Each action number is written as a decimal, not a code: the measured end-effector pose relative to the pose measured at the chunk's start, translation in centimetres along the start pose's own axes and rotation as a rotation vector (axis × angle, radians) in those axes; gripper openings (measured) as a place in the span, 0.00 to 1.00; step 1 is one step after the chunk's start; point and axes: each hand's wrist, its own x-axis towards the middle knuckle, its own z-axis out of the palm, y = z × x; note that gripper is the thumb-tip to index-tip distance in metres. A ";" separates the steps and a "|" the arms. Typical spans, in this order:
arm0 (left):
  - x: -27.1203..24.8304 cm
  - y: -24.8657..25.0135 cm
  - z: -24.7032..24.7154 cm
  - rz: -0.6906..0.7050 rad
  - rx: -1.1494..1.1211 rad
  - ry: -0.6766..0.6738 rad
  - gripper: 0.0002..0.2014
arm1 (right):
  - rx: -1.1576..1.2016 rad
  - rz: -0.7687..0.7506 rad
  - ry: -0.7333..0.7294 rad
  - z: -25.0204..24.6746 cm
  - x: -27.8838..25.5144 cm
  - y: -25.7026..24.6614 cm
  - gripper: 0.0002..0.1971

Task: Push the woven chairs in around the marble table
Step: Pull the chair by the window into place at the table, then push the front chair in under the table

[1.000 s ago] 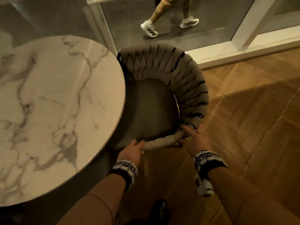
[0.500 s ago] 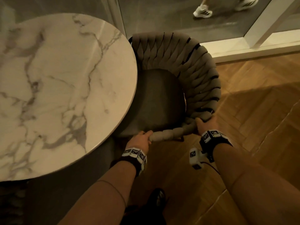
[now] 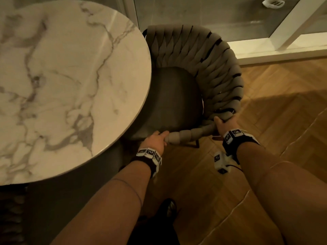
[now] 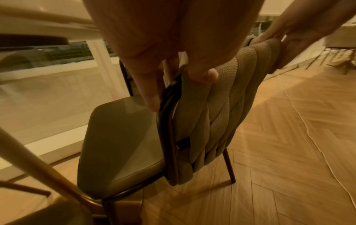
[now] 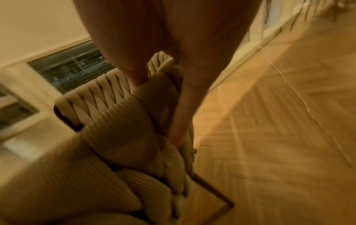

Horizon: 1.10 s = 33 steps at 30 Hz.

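A grey woven chair (image 3: 208, 64) with a dark seat cushion (image 3: 175, 101) stands at the right edge of the round marble table (image 3: 67, 76), its seat partly under the tabletop. My left hand (image 3: 155, 141) grips the near end of the chair's braided rim, fingers curled round the frame end (image 4: 173, 85). My right hand (image 3: 223, 124) grips the rim further right, at the curve of the back (image 5: 154, 97). The chair's dark metal legs (image 4: 229, 166) stand on the wood floor.
A herringbone wood floor (image 3: 265, 121) spreads to the right. A white window frame and sill (image 3: 276, 50) with glass runs behind the chair; a person's white shoe (image 3: 273, 2) shows beyond it. Another woven chair's edge (image 3: 10, 209) sits at bottom left. My dark shoe (image 3: 169, 207) is below.
The right hand has gone from lying on the rim to gripping it. The chair sits slightly further under the tabletop. The person behind the glass has walked off to the right.
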 end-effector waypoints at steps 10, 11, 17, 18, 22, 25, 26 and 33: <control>-4.1 -1.7 -2.3 0.071 0.076 -0.037 0.29 | -0.531 -0.178 -0.098 -1.7 -5.6 1.9 0.31; -4.8 -1.9 -2.7 0.083 0.081 -0.017 0.27 | -0.561 -0.189 -0.140 -1.7 -6.3 2.1 0.31; -12.6 -6.5 -4.9 0.178 0.039 0.095 0.15 | -0.429 -0.174 -0.236 0.7 -11.8 5.1 0.16; -14.0 -7.6 -5.0 0.192 0.029 0.114 0.14 | -0.409 -0.176 -0.245 1.3 -12.9 5.7 0.16; -20.2 -14.4 -5.4 0.211 -0.004 0.192 0.13 | -0.332 -0.228 -0.221 4.1 -19.4 7.8 0.17; -25.0 -20.2 -5.0 0.244 -0.045 0.253 0.13 | -0.224 -0.283 -0.166 6.1 -25.9 9.6 0.16; -26.6 -22.0 -4.8 0.254 -0.063 0.264 0.12 | -0.212 -0.310 -0.148 6.9 -28.2 10.1 0.16; -36.0 -34.5 -0.5 0.235 -0.100 0.217 0.10 | -0.261 -0.496 -0.159 15.4 -44.5 14.1 0.12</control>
